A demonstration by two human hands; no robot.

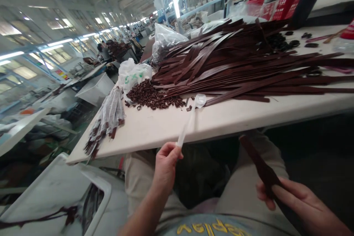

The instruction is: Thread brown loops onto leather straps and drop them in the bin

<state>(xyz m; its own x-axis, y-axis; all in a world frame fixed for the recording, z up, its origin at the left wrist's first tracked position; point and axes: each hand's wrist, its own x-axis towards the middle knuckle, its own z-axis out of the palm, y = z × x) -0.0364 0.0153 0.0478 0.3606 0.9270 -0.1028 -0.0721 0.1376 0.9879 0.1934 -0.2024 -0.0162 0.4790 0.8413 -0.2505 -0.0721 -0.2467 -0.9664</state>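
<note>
Tapered leather strap [261, 166] pinched in my right hand [301, 202]; left hand [166, 167] gripping slim white stick [186, 125]; flat straps [235, 62] heaped far right on the table.

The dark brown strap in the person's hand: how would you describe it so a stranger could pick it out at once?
Start at the long white work table, heaped with dark brown straps. Just below its near edge, the person's right hand grips a single strap, its tapered end pointing up. It is the only strap held in a hand.
</note>
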